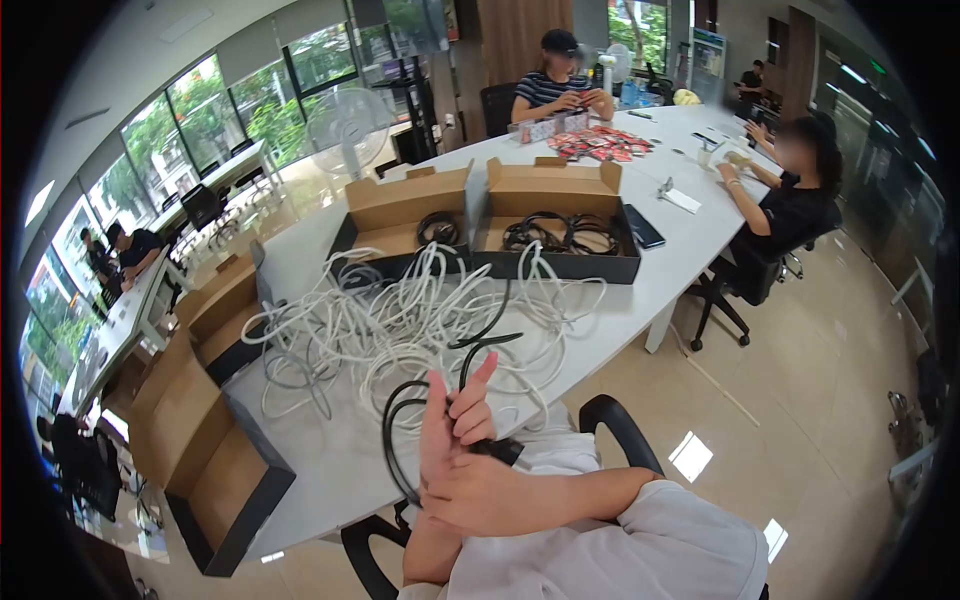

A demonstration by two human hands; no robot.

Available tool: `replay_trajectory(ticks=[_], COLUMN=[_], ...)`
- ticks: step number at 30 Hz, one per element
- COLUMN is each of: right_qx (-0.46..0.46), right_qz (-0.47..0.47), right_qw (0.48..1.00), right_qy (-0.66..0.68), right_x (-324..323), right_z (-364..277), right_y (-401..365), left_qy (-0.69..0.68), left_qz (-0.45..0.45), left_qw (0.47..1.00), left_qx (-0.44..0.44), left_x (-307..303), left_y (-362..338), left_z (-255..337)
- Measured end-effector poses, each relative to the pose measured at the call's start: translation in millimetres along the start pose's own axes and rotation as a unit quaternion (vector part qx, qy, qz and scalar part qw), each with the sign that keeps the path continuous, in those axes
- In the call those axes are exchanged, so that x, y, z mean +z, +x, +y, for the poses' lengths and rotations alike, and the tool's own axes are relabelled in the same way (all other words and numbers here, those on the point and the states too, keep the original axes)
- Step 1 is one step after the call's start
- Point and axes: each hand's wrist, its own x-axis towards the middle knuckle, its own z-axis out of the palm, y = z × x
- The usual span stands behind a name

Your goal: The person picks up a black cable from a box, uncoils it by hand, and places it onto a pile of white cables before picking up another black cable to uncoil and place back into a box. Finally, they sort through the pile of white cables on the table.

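A black cable (391,440) runs in loops around my left hand (440,425), which is raised over the near table edge. Two of its digits point up, while the other fingers are curled on the cable. My right hand (475,492) crosses in front at the left wrist, its fingers closed around the cable's lower part, which is mostly hidden. A dark plug-like end (508,452) sticks out at the right of the hands. Just beyond lies a tangled heap of white cables (420,310), with a loose black cable stretch on it.
Two open boxes (560,262) with coiled black cables stand behind the heap. Two more open boxes (225,480) are at the left. A phone (643,226) lies right of them. Two people sit farther along the table near red packets (605,143). Chair armrests (620,430) flank me.
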Motion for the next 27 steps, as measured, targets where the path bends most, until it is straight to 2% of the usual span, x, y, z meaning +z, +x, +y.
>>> replay_trajectory(ticks=[2,3,5,6,7,9,11,12,13,14,15,16,19,20,22,23,25,26,27], right_qx=[-0.021,-0.032,0.013,0.038,0.097,0.217,0.258,0.280,0.277,0.293,0.308,0.322,0.251,0.272,0.314,0.299,0.270,0.285,0.300], right_qz=[0.073,0.107,0.165,0.193,0.208,0.236,0.248,0.254,0.220,0.211,0.201,0.190,0.144,0.122,0.081,0.069,0.048,0.033,0.018], right_qw=[0.994,0.987,0.980,0.975,0.969,0.946,0.930,0.920,0.930,0.916,0.895,0.869,0.933,0.932,0.926,0.932,0.943,0.936,0.929], right_qy=[0.076,0.114,0.110,0.105,0.086,0.042,0.083,0.103,0.100,0.176,0.250,0.323,0.213,0.207,0.195,0.193,0.188,0.202,0.216], right_x=[-22.8,-35.0,-50.3,-56.3,-60.3,-59.8,-49.3,-43.9,-40.2,-40.7,-43.1,-44.4,-42.3,-42.0,-41.5,-43.0,-51.2,-60.7,-74.4], right_z=[-5.6,-6.1,-1.6,1.9,8.1,22.4,31.8,36.4,40.9,40.6,39.2,38.7,47.2,47.3,46.6,48.4,57.0,57.9,56.5], right_y=[8.0,11.2,6.3,2.6,-1.9,-10.1,-13.1,-15.7,-19.7,-20.1,-19.1,-18.6,-21.3,-22.5,-25.9,-28.9,-35.9,-37.1,-36.9], left_qy=[-0.024,0.035,0.106,0.139,0.137,0.245,0.314,0.366,0.416,0.464,0.524,0.562,0.671,0.707,0.744,0.709,0.764,0.788,0.781], left_qz=[-0.067,-0.059,-0.017,0.005,-0.025,-0.023,-0.039,-0.019,0.002,0.025,-0.014,-0.007,0.013,0.020,0.027,0.029,-0.003,-0.020,-0.003], left_qw=[0.997,0.997,0.990,0.983,0.983,0.952,0.926,0.900,0.871,0.839,0.811,0.778,0.666,0.627,0.599,0.654,0.577,0.536,0.546], left_qx=[0.010,0.024,0.087,0.116,0.120,0.182,0.207,0.234,0.260,0.284,0.259,0.283,0.326,0.327,0.294,0.263,0.290,0.302,0.304], left_x=[-14.8,-16.7,-9.4,-5.6,-3.1,2.4,-3.8,-1.3,3.9,6.6,2.9,3.1,5.1,4.1,9.6,4.7,8.3,10.1,12.5], left_y=[-0.1,-0.2,-4.0,-4.2,-3.0,5.0,7.9,10.5,15.2,17.7,14.1,14.2,16.1,16.3,15.5,14.4,14.9,13.9,10.8], left_z=[3.6,8.3,3.4,0.3,-0.4,-3.0,-1.2,-4.9,-11.1,-14.3,-6.3,-7.6,-7.5,-4.2,-4.5,-2.3,6.4,10.8,12.9])
